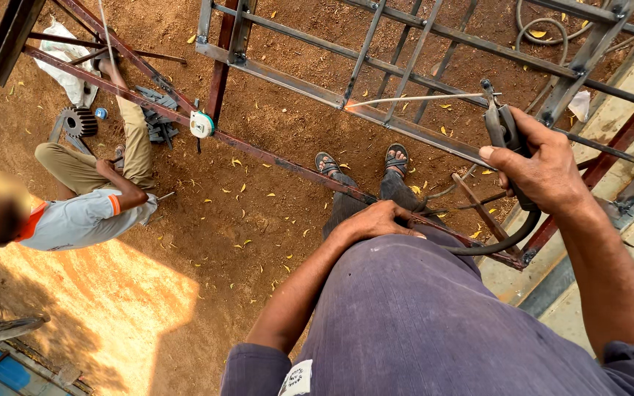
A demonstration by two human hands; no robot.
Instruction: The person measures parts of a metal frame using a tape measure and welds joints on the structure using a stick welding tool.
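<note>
Right hand [544, 172] grasps dark welding electrode holder [504, 132], thin grey rod [420, 98] tip glowing orange on far grey steel grille [405, 125]. Left hand [376, 220] rests released on thigh. White-teal round tape measure [201, 125] hangs far left. White patch label [296, 380] on near shirt hem.

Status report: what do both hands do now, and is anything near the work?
Right hand grips electrode holder; rod tip on frame. Left hand on thigh. Another person sits nearby.
</note>
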